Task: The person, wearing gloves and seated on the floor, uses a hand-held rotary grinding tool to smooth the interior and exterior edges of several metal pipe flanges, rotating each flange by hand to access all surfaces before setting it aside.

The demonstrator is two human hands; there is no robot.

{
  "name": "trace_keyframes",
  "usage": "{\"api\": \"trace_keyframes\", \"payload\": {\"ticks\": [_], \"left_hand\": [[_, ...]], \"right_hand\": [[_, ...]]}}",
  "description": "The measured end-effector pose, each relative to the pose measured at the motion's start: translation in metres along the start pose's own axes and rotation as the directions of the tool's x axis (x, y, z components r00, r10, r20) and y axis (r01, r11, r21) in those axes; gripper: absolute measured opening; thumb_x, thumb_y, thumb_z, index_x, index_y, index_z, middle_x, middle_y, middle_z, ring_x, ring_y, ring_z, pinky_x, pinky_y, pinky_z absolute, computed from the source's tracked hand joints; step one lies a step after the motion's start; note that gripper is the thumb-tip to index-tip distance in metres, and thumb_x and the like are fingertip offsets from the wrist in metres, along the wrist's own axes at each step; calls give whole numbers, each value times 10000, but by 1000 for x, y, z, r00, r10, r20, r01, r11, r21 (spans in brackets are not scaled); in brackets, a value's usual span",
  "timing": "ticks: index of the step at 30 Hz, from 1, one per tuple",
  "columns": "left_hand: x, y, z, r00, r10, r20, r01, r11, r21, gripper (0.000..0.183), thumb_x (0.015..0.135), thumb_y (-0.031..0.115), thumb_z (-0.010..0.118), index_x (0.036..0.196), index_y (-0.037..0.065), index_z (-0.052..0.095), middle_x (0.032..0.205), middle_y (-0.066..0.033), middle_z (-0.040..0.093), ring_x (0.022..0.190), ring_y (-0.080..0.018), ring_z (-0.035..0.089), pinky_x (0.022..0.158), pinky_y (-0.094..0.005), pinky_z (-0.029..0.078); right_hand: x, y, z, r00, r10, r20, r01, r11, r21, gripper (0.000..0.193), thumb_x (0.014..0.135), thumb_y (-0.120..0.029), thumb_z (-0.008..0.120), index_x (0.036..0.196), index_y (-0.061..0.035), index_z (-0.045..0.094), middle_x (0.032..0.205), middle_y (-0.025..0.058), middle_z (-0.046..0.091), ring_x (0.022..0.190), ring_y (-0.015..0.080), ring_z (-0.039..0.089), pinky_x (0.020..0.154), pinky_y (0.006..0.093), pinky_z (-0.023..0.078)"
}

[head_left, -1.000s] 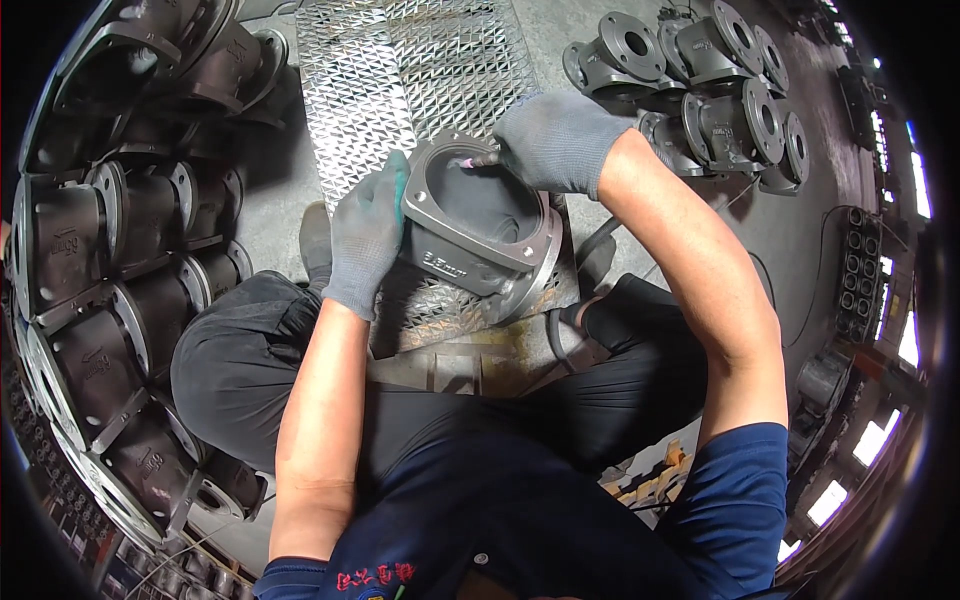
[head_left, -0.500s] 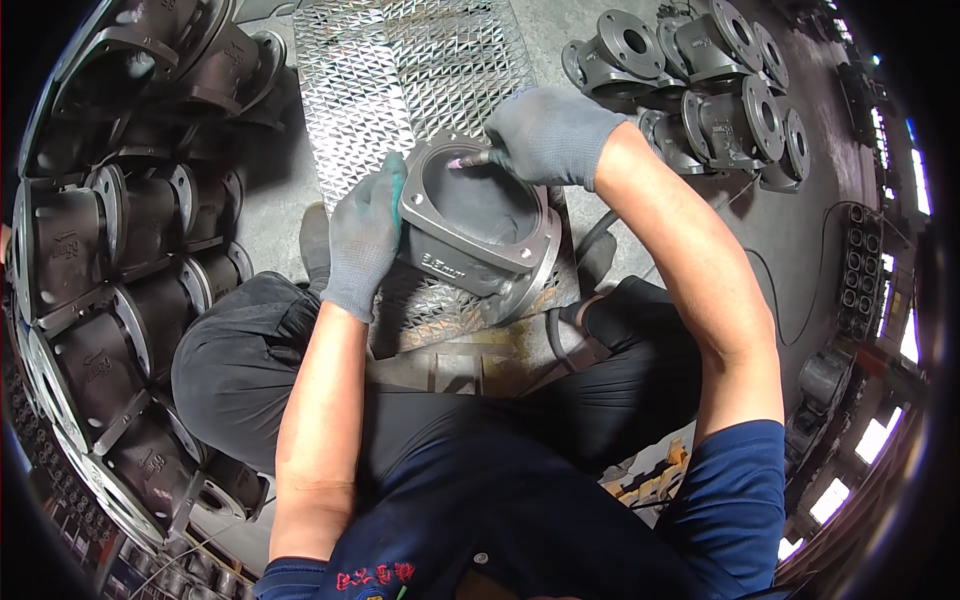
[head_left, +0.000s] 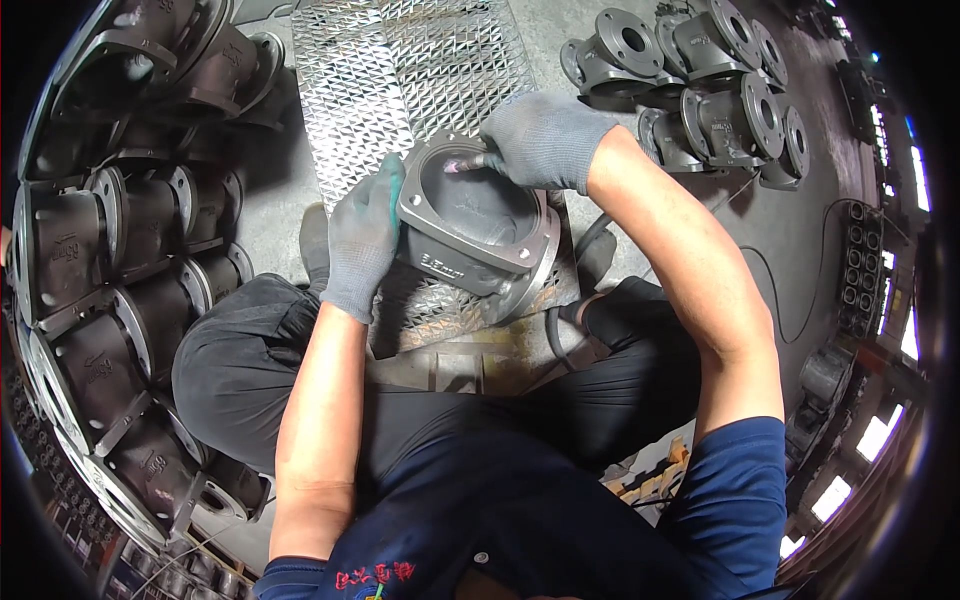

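A dark grey cast-iron valve body (head_left: 425, 240) rests tilted on the metal sheet, its wide flanged opening facing up towards me. My left hand (head_left: 365, 235), in a grey glove with a green palm, grips the left edge of that flange. Over the far right rim, my gloved right hand (head_left: 548, 140) is closed round a die grinder (head_left: 462, 165). Only its slim front end and pinkish tip show, reaching into the opening near the inner wall; the glove hides the rest.
Under the casting lies a textured metal sheet (head_left: 350, 90). Stacked valve bodies (head_left: 75, 245) rise close on my left. More flanged castings (head_left: 740, 125) stand at the far right. A black hose (head_left: 556, 340) runs beside my right foot.
My right hand has shifted slightly left, carrying the grinder's tip a little left and down inside the opening. The left hand and the valve body have stayed put.
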State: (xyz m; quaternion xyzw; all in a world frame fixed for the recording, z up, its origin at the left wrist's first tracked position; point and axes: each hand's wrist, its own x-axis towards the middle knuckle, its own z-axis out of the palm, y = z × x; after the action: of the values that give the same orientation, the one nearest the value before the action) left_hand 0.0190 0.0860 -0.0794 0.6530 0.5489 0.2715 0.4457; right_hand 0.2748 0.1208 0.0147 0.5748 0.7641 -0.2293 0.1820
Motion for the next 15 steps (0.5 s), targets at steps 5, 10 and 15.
{"api": "trace_keyframes", "payload": {"ticks": [5, 10, 15], "left_hand": [[-1, -6, 2, 998, -51, -31, 50, 998, -24, 570, 1166, 527, 551, 1170, 10, 792, 1083, -249, 791, 1020, -440, 739, 928, -471, 558], [0, 2, 0, 982, -184, 38, 187, 977, -99, 560, 1174, 514, 540, 1211, 11, 785, 1106, -248, 790, 1046, -437, 742, 942, -473, 556], [0, 14, -3, 971, -232, 53, 235, 970, -65, 633, 1159, 568, 539, 1208, -9, 793, 1158, -278, 783, 1108, -443, 737, 1004, -460, 546]], "right_hand": [[-3, -8, -5, 1000, -23, 7, 24, 999, -46, 237, 945, -172, 709, 1075, -39, 856, 1056, 236, 822, 1019, 410, 813, 888, 487, 647], [1, -8, -6, 999, 15, 49, -13, 999, -47, 245, 947, -181, 704, 1069, -31, 855, 1065, 241, 820, 1020, 411, 812, 897, 492, 647], [0, -6, -2, 999, 36, 37, -36, 999, -6, 259, 979, -246, 729, 1069, -39, 856, 1061, 236, 819, 1025, 423, 804, 905, 500, 643]]}}
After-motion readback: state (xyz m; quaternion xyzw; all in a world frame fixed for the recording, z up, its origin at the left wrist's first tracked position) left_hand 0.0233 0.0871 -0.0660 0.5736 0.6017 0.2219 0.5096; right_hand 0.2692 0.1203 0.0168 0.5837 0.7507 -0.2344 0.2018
